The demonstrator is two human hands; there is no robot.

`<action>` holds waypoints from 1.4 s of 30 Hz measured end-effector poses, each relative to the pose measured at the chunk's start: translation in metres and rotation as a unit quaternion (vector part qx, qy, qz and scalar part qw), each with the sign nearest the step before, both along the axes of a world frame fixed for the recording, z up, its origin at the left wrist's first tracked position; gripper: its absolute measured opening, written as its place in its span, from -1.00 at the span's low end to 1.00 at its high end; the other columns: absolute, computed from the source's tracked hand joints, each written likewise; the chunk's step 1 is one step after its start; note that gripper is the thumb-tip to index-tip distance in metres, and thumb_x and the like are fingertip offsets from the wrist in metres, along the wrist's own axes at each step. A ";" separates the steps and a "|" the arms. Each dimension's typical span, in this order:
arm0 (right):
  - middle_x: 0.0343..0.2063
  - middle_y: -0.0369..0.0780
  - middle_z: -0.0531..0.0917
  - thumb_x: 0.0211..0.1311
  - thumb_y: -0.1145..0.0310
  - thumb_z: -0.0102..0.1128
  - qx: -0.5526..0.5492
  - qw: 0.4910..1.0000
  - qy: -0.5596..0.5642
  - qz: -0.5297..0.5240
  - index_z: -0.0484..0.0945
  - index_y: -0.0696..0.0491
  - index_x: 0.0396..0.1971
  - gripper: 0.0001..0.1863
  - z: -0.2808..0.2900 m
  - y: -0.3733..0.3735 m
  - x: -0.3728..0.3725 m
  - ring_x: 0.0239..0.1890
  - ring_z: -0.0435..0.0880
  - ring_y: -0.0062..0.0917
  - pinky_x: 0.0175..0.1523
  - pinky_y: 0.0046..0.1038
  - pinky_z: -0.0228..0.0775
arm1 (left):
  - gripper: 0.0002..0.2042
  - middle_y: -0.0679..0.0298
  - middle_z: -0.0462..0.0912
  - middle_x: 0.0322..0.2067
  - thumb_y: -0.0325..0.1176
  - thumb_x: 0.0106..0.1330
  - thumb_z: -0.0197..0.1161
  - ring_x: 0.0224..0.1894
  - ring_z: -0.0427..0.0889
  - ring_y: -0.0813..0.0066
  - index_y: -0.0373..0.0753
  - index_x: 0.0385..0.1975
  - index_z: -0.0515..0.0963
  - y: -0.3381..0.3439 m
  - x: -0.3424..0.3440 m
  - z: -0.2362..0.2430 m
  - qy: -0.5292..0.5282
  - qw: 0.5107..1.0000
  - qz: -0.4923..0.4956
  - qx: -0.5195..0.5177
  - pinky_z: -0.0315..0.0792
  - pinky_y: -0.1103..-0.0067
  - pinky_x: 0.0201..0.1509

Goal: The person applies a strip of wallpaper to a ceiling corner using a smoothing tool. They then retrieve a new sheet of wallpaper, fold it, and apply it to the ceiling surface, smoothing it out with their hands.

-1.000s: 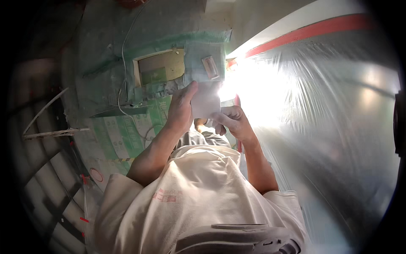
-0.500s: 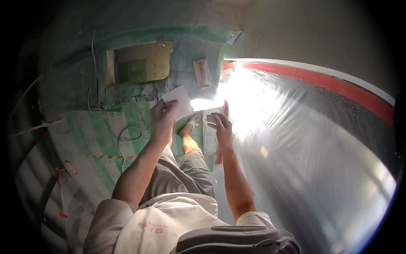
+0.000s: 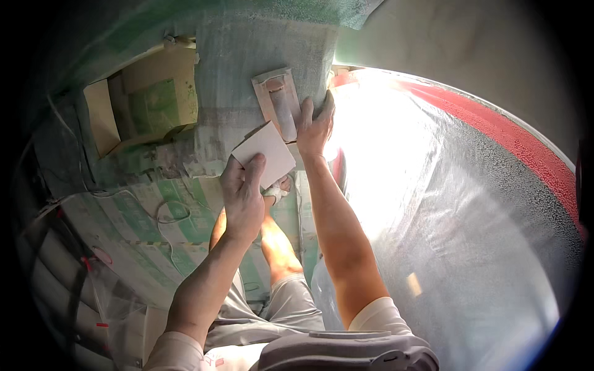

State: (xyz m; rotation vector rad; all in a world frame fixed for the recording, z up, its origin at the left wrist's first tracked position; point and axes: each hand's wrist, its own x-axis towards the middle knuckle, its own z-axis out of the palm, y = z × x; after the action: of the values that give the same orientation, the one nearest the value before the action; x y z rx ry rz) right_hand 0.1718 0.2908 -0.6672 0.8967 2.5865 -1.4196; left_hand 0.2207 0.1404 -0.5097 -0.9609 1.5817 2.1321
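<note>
A stiff white square sheet point(image 3: 266, 154) is pinched in my left hand point(image 3: 244, 191), the thumb lying on its upper face. Its far corner overlaps the near end of a flat rectangular hand tool with a raised lengthwise grip point(image 3: 284, 114), which lies on the dusty grey covered surface point(image 3: 229, 80). My right hand point(image 3: 315, 127) is just right of that tool, at the surface's right edge, with thumb and fingers apart and nothing visible in it. Whether it touches the tool or the edge is unclear. Strong glare lies beside its fingers.
An open cardboard box point(image 3: 151, 93) sits at the left on the covered surface. Clear plastic sheeting point(image 3: 458, 247) hangs at the right below a red band point(image 3: 495, 117). A pale cable point(image 3: 164, 213) loops over the green-and-white floor covering point(image 3: 204, 191).
My right hand has reached forward to beside the hand tool. The left hand still holds the white sheet, now closer to the tool. The view has shifted toward the covered surface.
</note>
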 end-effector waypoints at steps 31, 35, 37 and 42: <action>0.10 0.11 0.69 0.34 0.23 0.39 -0.123 0.992 -0.006 0.016 0.44 0.24 0.35 -0.33 -0.029 0.008 -0.007 0.16 0.67 -0.17 0.31 -0.21 0.43 | -0.54 0.22 0.67 -0.01 -0.04 0.48 0.29 0.06 0.58 0.44 -0.34 0.11 0.61 -0.011 -0.071 -0.088 -0.082 0.994 -0.052 0.042 0.38 0.44 0.23; 0.24 0.17 0.56 0.39 0.08 0.38 -0.017 0.999 0.005 0.051 0.30 0.27 0.44 -0.18 -0.049 0.014 -0.005 0.32 0.54 0.04 0.40 -0.11 0.37 | -0.50 0.17 0.63 0.05 -0.04 0.46 0.32 0.15 0.56 0.37 -0.34 0.17 0.60 -0.035 -0.082 -0.092 -0.047 0.988 -0.044 -0.141 0.34 0.46 0.31; 0.38 0.19 0.39 0.39 0.05 0.36 0.047 0.997 -0.008 0.062 0.18 0.29 0.49 -0.11 -0.045 0.005 -0.002 0.42 0.39 0.10 0.47 -0.04 0.27 | -0.49 0.18 0.62 0.09 -0.04 0.44 0.33 0.17 0.55 0.36 -0.32 0.19 0.59 -0.060 -0.088 -0.112 -0.015 0.988 -0.043 -0.149 0.33 0.45 0.34; 0.39 0.20 0.36 0.40 0.10 0.33 0.100 0.987 0.052 0.118 0.12 0.31 0.50 -0.11 -0.027 -0.002 -0.025 0.44 0.33 0.11 0.47 -0.02 0.24 | -0.48 0.16 0.61 0.13 -0.01 0.47 0.24 0.19 0.51 0.41 -0.27 0.25 0.58 -0.090 -0.121 -0.132 -0.051 0.981 -0.051 -0.181 0.30 0.39 0.35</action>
State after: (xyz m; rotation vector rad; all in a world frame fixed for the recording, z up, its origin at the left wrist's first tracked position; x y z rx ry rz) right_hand 0.1472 0.2887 -0.6938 0.5211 2.8368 -1.1933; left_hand 0.0992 0.0507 -0.6412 -1.0501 1.9617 1.7303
